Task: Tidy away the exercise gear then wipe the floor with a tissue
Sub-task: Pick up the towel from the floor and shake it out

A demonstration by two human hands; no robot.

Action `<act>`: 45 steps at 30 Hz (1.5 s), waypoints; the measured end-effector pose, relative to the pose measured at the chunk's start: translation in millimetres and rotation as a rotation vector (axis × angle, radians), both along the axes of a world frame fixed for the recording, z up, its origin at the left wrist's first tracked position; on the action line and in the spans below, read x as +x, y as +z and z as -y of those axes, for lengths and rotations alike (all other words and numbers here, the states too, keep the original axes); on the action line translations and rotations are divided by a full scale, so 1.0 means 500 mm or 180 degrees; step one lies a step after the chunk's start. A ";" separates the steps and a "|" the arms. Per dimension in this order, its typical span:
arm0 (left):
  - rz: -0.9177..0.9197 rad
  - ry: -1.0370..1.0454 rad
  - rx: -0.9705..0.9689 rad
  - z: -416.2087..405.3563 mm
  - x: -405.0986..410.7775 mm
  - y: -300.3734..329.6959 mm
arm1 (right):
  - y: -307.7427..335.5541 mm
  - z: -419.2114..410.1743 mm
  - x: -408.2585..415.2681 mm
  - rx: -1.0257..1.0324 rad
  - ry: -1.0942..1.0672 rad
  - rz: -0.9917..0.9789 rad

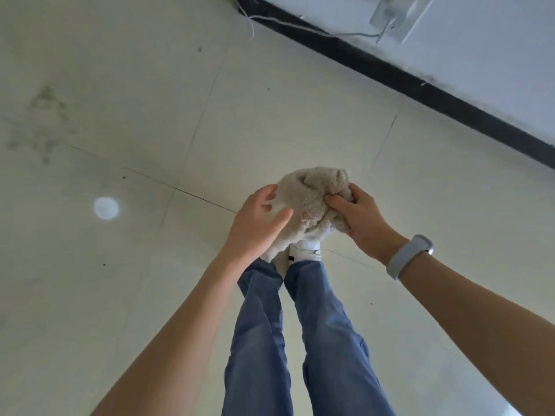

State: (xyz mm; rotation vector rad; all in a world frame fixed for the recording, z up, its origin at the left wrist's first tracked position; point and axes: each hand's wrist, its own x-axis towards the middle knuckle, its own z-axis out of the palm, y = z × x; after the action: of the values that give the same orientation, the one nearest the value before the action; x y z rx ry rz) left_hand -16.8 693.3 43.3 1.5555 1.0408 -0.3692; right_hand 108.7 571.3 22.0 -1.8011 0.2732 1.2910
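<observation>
fluffy beige cloth (312, 202) — right hand's (362, 223) grip, left hand (258, 223) alongside

No text, label, brand, number or sign is showing legibly anywhere; the white shoes (304, 250) are carrying small dark marks that are staying too small to read; the pale wristband (409, 256) is showing no characters; the fixture on the wall (396, 13) is appearing blurred, with nothing readable on it.
</observation>
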 end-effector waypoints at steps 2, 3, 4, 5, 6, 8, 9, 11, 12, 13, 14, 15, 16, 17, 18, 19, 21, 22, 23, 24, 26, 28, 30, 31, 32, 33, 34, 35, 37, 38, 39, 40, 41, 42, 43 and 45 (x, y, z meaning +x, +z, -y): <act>0.0297 0.0053 -0.0027 0.004 0.012 0.124 | 0.125 0.009 0.010 0.0214 -0.0332 -0.0158; 0.0423 0.0075 -0.0035 0.009 0.016 0.183 | 0.188 0.012 0.013 0.0319 -0.0484 -0.0222; 0.0543 0.0076 -0.0036 0.016 0.018 0.238 | 0.250 0.014 0.015 0.0427 -0.0623 -0.0272; 0.0674 0.0017 0.0027 0.025 0.019 0.287 | 0.310 0.015 0.016 0.0553 -0.0757 -0.0298; 0.0813 -0.0111 0.0165 0.034 0.021 0.332 | 0.367 0.016 0.015 0.0677 -0.0895 -0.0295; 0.1085 -0.0416 0.0568 0.053 0.029 0.414 | 0.471 0.025 0.011 0.0857 -0.1132 -0.0223; 0.1214 -0.0521 0.0777 0.059 0.036 0.450 | 0.516 0.033 0.009 0.0899 -0.1185 -0.0148; 0.1454 -0.0700 0.1024 0.065 0.056 0.522 | 0.599 0.059 0.005 0.0986 -0.1242 0.0057; 0.1561 -0.0795 0.1048 0.066 0.067 0.557 | 0.639 0.076 0.002 0.1071 -0.1302 0.0167; 0.1670 -0.0905 0.1040 0.067 0.079 0.595 | 0.677 0.097 -0.001 0.1151 -0.1400 0.0291; 0.1786 -0.1018 0.1021 0.069 0.091 0.632 | 0.712 0.120 -0.004 0.1192 -0.1493 0.0454; 0.1906 -0.1119 0.1002 0.072 0.103 0.666 | 0.744 0.146 -0.009 0.1160 -0.1541 0.0676; 0.2017 -0.1208 0.0987 0.080 0.117 0.700 | 0.771 0.174 -0.014 0.1055 -0.1524 0.0948; 0.2105 -0.1297 0.0967 0.092 0.132 0.733 | 0.794 0.203 -0.020 0.0898 -0.1445 0.1256; 0.2170 -0.1408 0.0936 0.107 0.146 0.763 | 0.814 0.233 -0.026 0.0704 -0.1330 0.1575; 0.2219 -0.1548 0.0887 0.127 0.159 0.792 | 0.833 0.263 -0.033 0.0480 -0.1178 0.1876; 0.2254 -0.1905 0.0748 0.180 0.178 0.844 | 0.867 0.323 -0.052 0.0034 -0.0817 0.2408; 0.2259 -0.2117 0.0664 0.211 0.186 0.865 | 0.882 0.352 -0.063 -0.0085 -0.0664 0.2633; 0.2266 -0.2324 0.0569 0.244 0.192 0.885 | 0.896 0.379 -0.074 -0.0120 -0.0548 0.2805; 0.2280 -0.2492 0.0463 0.280 0.197 0.903 | 0.910 0.406 -0.084 -0.0074 -0.0488 0.2906; 0.2338 -0.2678 0.0268 0.354 0.203 0.934 | 0.931 0.460 -0.106 0.0114 -0.0455 0.2849; 0.2397 -0.2769 0.0126 0.433 0.207 0.960 | 0.932 0.525 -0.124 0.0127 -0.0527 0.2819; 0.2423 -0.2867 -0.0032 0.517 0.212 0.981 | 0.923 0.601 -0.140 -0.0039 -0.0753 0.2855; 0.2424 -0.2925 -0.0099 0.560 0.214 0.991 | 0.920 0.640 -0.148 -0.0043 -0.0871 0.2863; 0.2430 -0.2988 -0.0149 0.606 0.215 0.999 | 0.920 0.678 -0.157 0.0033 -0.0987 0.2861; 0.2452 -0.3035 -0.0195 0.654 0.215 1.007 | 0.920 0.717 -0.165 0.0146 -0.1079 0.2834; 0.2482 -0.3047 -0.0237 0.702 0.216 1.013 | 0.921 0.754 -0.171 0.0255 -0.1134 0.2799; 0.2514 -0.3024 -0.0274 0.751 0.217 1.018 | 0.925 0.791 -0.175 0.0354 -0.1184 0.2801; 0.2515 -0.2927 -0.0371 0.844 0.218 1.024 | 0.931 0.870 -0.180 0.0431 -0.1410 0.2943; 0.2492 -0.2898 -0.0444 0.888 0.220 1.026 | 0.933 0.911 -0.179 0.0334 -0.1576 0.3052; 0.2467 -0.2914 -0.0522 0.930 0.222 1.028 | 0.938 0.952 -0.177 0.0185 -0.1748 0.3169; 0.2442 -0.2963 -0.0580 0.968 0.225 1.029 | 0.943 0.992 -0.176 0.0000 -0.1903 0.3289; 0.2419 -0.3009 -0.0624 1.003 0.230 1.029 | 0.945 1.031 -0.174 -0.0218 -0.2017 0.3401; 0.2404 -0.3025 -0.0664 1.036 0.237 1.029 | 0.949 1.070 -0.173 -0.0451 -0.2078 0.3483; 0.2399 -0.3017 -0.0699 1.066 0.248 1.029 | 0.951 1.110 -0.172 -0.0679 -0.2083 0.3523; 0.2407 -0.2980 -0.0729 1.126 0.275 1.031 | 0.949 1.193 -0.164 -0.1100 -0.1907 0.3515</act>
State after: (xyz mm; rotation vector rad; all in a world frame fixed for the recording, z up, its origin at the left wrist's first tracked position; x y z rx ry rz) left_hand 120.7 130.5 558.6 1.6775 -0.3440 -0.4464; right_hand 26.5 -25.3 496.6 -2.1999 0.3674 -0.2478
